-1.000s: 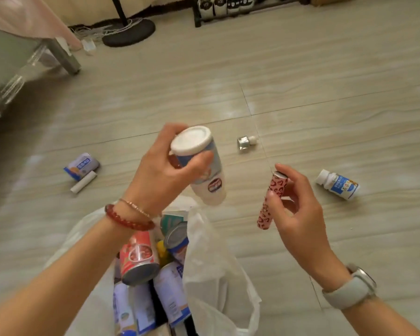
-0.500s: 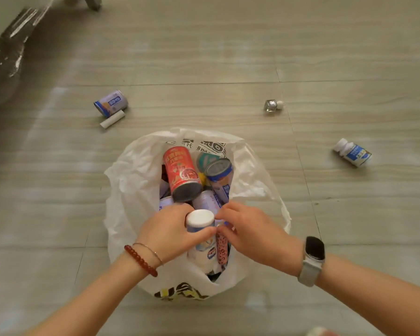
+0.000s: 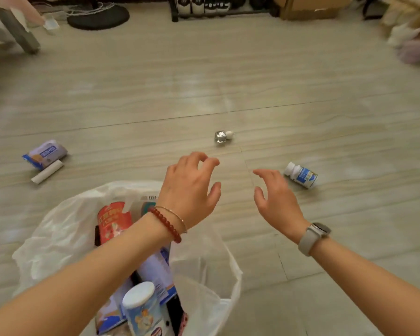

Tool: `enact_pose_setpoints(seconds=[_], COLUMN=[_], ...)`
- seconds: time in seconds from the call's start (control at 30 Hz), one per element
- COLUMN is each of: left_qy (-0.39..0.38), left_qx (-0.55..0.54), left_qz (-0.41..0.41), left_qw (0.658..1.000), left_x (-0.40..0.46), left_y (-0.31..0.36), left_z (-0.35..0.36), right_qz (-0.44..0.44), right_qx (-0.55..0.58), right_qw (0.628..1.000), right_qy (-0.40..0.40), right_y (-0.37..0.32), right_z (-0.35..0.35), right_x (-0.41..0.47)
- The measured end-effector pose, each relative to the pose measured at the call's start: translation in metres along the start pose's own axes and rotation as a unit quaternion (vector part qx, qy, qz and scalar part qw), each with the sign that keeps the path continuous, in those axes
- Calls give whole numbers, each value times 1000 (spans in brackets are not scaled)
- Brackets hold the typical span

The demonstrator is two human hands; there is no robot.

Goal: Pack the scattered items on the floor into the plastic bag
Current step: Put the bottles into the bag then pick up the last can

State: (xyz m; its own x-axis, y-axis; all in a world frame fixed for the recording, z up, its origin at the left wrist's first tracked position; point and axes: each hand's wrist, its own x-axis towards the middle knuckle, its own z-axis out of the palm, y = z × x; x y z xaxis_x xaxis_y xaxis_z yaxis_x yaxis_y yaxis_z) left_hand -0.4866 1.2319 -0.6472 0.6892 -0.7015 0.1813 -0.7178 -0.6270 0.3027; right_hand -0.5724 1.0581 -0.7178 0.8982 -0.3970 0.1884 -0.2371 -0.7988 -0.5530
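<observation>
Far left on the pale wood-grain floor (image 3: 228, 81) I've got a soft crinkly blue-and-white packet (image 3: 45, 154) lying flat, with a small white tube (image 3: 47, 174) touching its near edge. Next over is the thin white plastic bag (image 3: 58, 234), mouth gaping, stuffed with a red printed can (image 3: 113, 220) and a white-capped round tub (image 3: 142, 309). My left hand (image 3: 189, 190) hovers past the bag's far rim, fingers loosely curled, holding nothing. Beyond it sits a little shiny square bottle (image 3: 222, 137) on its side. My right hand (image 3: 275, 197) is spread and relaxed, also holding nothing. Just beside its fingertips lies a white pill bottle (image 3: 301, 175) with a blue label.
</observation>
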Motion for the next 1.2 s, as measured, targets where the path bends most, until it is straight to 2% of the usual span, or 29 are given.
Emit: enact_pose_setpoints(seconds=[0.1, 0.2, 0.37, 0.47, 0.57, 0.63, 0.73, 0.8, 0.87, 0.93, 1.03, 1.1, 1.13, 1.2], left_qy=[-118, -197, -301, -368, -386, -388, -392, -363, -292, -210, -69, 31, 65, 85], left_qx=[-6, -19, -3, 42, 85, 91, 59, -1, -35, -28, 0, 2, 3, 13], left_qz=[-73, -132, -181, -163, -137, -131, -148, -176, -185, -158, -82, -51, -53, -87], left_qw=[990, 971, 936, 915, 909, 908, 906, 915, 938, 964, 994, 998, 997, 993], left_x=[56, 90, 91, 68, 50, 48, 56, 64, 67, 66, 54, 34, 20, -14], left_y=[10, 14, 13, 12, 8, 4, 4, 9, 17, 19, 4, -17, -30, -59], left_z=[41, 91, 165, 193, 206, 206, 198, 185, 159, 118, 46, 2, -14, -35], right_qz=[112, 161, 222, 266, 229, 226, 247, 252, 246, 217, 135, 66, 21, -92], right_qx=[-120, -219, -226, -193, -149, -44, 126, 200, 242, 272, 305, 305, 296, 267], right_qw=[984, 959, 939, 936, 955, 967, 959, 946, 938, 937, 942, 950, 955, 959], right_qy=[-68, -82, -133, -124, -119, -106, -53, -23, 0, 20, 32, 21, 13, -14], right_y=[67, 123, 174, 174, 162, 148, 120, 96, 69, 39, -11, -47, -63, -92], right_z=[3, 8, 20, 28, 33, 30, 17, 6, -5, -14, -22, -23, -22, -17], right_x=[22, 39, 60, 59, 44, 28, 8, -4, -15, -24, -35, -43, -46, -54])
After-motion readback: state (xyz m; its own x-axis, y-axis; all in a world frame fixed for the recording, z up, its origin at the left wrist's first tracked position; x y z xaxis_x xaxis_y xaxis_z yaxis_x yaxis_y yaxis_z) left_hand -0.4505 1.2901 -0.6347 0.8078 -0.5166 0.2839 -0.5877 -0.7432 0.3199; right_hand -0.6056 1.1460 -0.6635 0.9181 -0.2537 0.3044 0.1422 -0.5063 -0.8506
